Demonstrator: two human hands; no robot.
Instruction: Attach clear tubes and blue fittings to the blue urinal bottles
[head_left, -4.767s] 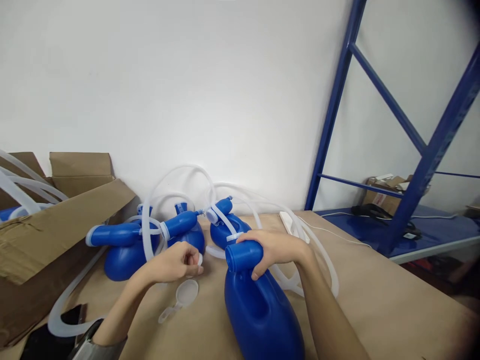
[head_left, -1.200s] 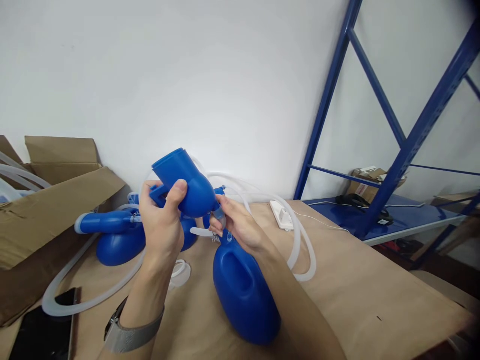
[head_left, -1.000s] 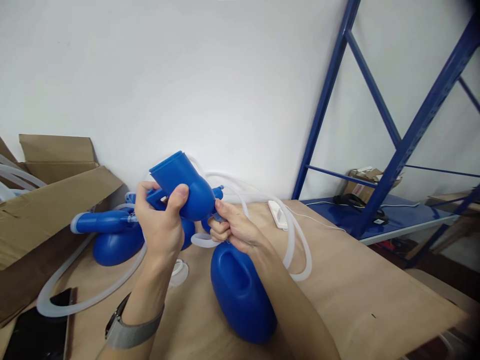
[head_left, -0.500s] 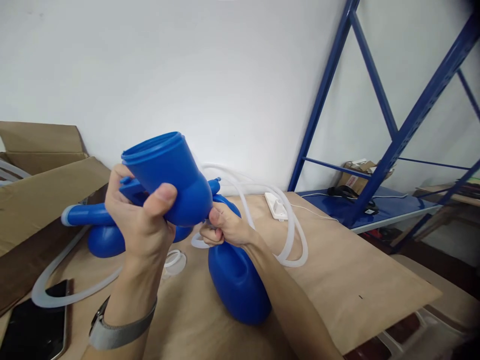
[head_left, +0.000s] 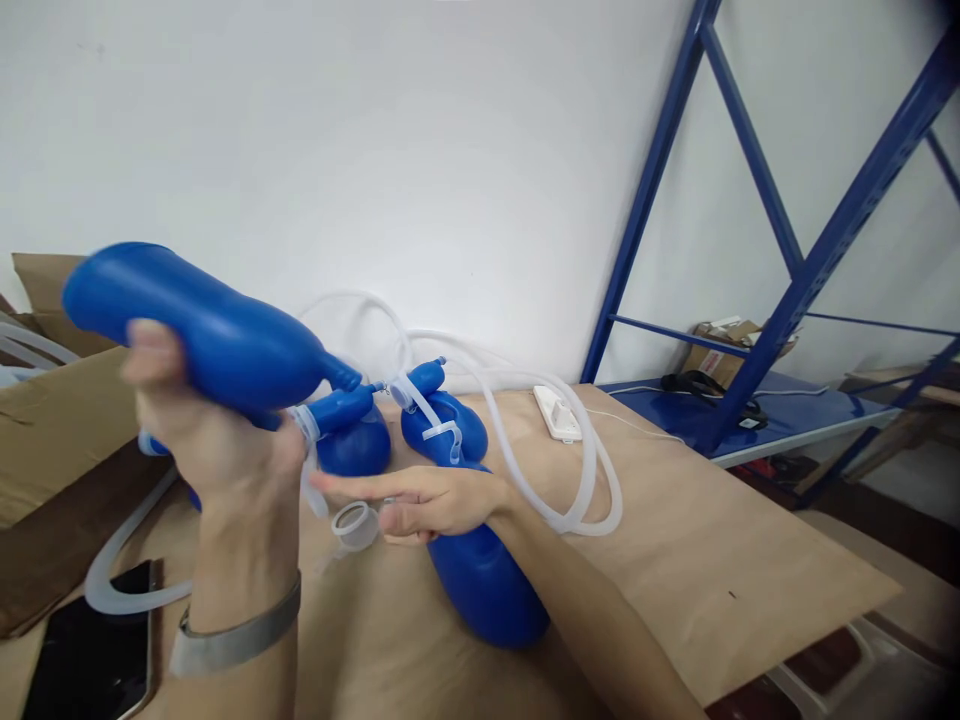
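Note:
My left hand [head_left: 202,440] grips a blue funnel-shaped plastic piece [head_left: 210,335], raised above the table and tipped so its narrow end points right. My right hand [head_left: 420,500] reaches left over the table with fingers stretched out, its fingertips close to a small clear cap [head_left: 356,525] lying on the table. Under my right forearm lies a blue plastic bottle [head_left: 487,585] on its side. Two more blue bottles [head_left: 442,425] with white tubing [head_left: 570,470] fitted stand behind, near the wall.
An open cardboard box [head_left: 52,430] with tubing sits at the left. A black phone [head_left: 90,665] lies at the table's near left. A white power strip [head_left: 556,412] rests by the wall. Blue shelving [head_left: 750,300] stands to the right, beyond the table edge.
My left hand has swung the blue funnel piece to the left and turned it sideways. My right hand has let go of its narrow end, opened, and dropped toward the clear cap.

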